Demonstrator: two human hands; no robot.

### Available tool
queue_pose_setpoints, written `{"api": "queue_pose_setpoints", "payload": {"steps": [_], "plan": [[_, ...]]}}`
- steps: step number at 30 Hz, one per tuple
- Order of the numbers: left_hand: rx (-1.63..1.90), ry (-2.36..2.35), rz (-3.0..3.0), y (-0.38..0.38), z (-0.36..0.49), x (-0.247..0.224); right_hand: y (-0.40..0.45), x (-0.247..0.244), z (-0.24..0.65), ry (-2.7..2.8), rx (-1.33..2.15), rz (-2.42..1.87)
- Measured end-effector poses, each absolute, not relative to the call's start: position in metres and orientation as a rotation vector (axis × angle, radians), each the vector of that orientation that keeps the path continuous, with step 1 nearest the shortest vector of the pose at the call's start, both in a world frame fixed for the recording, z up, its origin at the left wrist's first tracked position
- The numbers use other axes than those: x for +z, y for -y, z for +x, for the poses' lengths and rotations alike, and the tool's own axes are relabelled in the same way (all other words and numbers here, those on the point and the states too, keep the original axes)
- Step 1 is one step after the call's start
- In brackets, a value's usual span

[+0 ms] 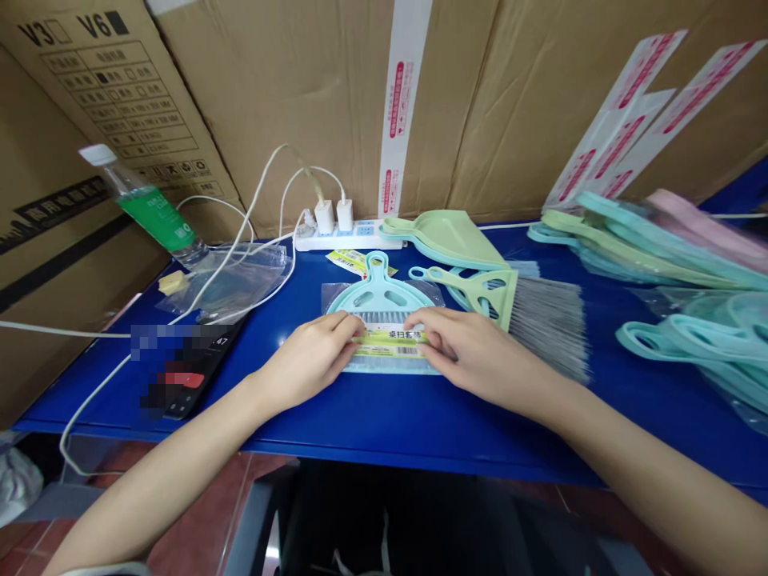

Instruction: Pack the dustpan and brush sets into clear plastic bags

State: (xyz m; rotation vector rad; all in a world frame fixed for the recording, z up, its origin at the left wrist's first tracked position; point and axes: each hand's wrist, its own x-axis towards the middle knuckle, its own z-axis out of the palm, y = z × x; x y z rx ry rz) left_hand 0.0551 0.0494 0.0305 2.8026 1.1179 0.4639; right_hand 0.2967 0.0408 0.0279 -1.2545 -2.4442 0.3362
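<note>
A light blue dustpan and brush set [379, 298] lies flat on the table in front of me, handle pointing away, with clear plastic film around it. Across its bristles sits a yellow and white label card [389, 339]; I cannot tell whether it is inside or on top of the film. My left hand [318, 352] has thumb and fingers pinched at the card's left end. At the other end, my right hand [477, 348] curls its fingers and thumb on the card. A green brush [501, 292] with grey bristles lies just beyond my right hand.
Behind the brush stands a green dustpan [456, 236]. Bagged dustpan sets [708, 336] are piled at the right. A power strip [360, 234] with white cables runs along the cardboard boxes [336, 96]. To the left are a bottle [156, 216], plastic bags [240, 276] and a phone [198, 368].
</note>
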Motion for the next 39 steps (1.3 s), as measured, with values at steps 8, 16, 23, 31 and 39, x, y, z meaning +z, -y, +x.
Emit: {"api": "queue_pose_setpoints", "payload": {"steps": [8, 16, 23, 31, 39], "plan": [[0.357, -1.310, 3.052, -0.049, 0.053, 0.035, -0.045, 0.020, 0.300, 2.435, 0.178, -1.083], [0.237, -1.412, 2.948, -0.053, 0.048, 0.032, -0.046, 0.019, 0.301, 2.462, 0.043, -1.020], [0.194, -1.218, 3.105, -0.050, 0.052, 0.036, -0.045, 0.020, 0.299, 2.544, -0.030, -1.012], [-0.048, -1.065, 3.118, -0.050, 0.057, 0.041, -0.044, 0.019, 0.297, 2.580, -0.099, -0.931], [-0.023, -1.076, 3.105, -0.048, 0.061, 0.040, -0.045, 0.019, 0.296, 2.609, -0.131, -0.849]]}}
